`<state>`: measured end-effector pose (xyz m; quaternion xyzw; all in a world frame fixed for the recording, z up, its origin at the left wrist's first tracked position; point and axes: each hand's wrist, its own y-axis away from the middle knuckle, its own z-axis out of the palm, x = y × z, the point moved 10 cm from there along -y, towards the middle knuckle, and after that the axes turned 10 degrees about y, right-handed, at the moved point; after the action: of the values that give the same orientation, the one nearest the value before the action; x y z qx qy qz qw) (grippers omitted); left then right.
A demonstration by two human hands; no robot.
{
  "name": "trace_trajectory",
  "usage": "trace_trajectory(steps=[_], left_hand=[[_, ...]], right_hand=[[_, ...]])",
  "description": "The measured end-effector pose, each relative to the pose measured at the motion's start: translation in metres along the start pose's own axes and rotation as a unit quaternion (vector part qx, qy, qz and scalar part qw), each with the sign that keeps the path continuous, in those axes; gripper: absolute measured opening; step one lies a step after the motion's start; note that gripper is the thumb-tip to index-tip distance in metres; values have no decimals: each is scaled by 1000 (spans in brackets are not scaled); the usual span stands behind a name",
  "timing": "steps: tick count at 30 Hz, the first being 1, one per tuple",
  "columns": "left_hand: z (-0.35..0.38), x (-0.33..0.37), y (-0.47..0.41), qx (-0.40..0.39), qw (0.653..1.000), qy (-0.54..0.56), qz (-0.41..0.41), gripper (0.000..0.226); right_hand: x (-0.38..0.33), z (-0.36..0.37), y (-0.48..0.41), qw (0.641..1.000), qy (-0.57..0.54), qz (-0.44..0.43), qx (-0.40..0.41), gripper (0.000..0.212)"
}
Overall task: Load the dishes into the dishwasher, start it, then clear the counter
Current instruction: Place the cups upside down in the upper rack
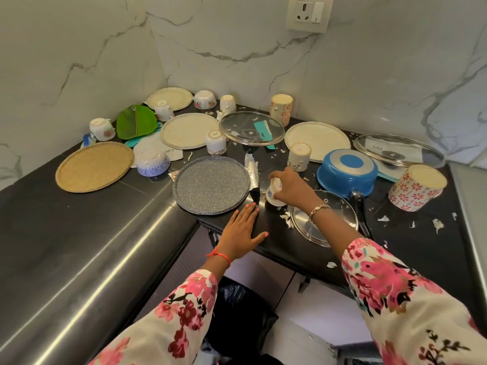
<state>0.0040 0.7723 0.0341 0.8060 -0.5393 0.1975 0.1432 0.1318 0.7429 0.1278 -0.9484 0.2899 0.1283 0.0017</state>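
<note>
While right hand (295, 187) grips small cup (274, 195), fingers (277, 176) curled round it, left hand (241, 230) lies flat on desk (408, 248) just left, fingers straight.

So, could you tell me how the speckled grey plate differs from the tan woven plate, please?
The speckled grey plate is dark with pale flecks; the tan woven plate is straw-coloured. The grey one lies at the counter's corner, near the left hand; the tan one lies further left, near the wall. Both are round and lie flat.
</note>
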Motion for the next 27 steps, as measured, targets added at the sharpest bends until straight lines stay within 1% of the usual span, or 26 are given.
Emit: trace_trajectory(steps=[4, 7, 11, 15, 18, 21, 23, 27], left_hand=[[-4, -1, 30, 17, 999, 27, -24, 71], [0, -1, 73, 35, 999, 25, -32, 72], [19, -1, 141, 36, 998, 21, -52, 73], [49, 12, 218, 31, 998, 6, -45, 73], [81, 26, 280, -2, 999, 2, -35, 74], [109, 44, 339, -11, 999, 12, -36, 76], [135, 62, 381, -45, 998, 15, -39, 76], [179, 98, 444, -82, 996, 20, -26, 76]], right_hand=[[-17, -5, 30, 1000, -13, -18, 0, 52], [-33, -6, 70, 999, -20, -28, 12, 52], [-53, 8, 138, 999, -10, -26, 25, 52], [-66, 55, 225, 1000, -6, -6, -9, 49], [-69, 102, 299, 999, -9, 18, -38, 47], [-69, 144, 373, 996, -17, 43, -70, 48], [-64, 170, 427, 992, -10, 64, -108, 51], [-44, 205, 520, 984, 1, 101, -143, 51]])
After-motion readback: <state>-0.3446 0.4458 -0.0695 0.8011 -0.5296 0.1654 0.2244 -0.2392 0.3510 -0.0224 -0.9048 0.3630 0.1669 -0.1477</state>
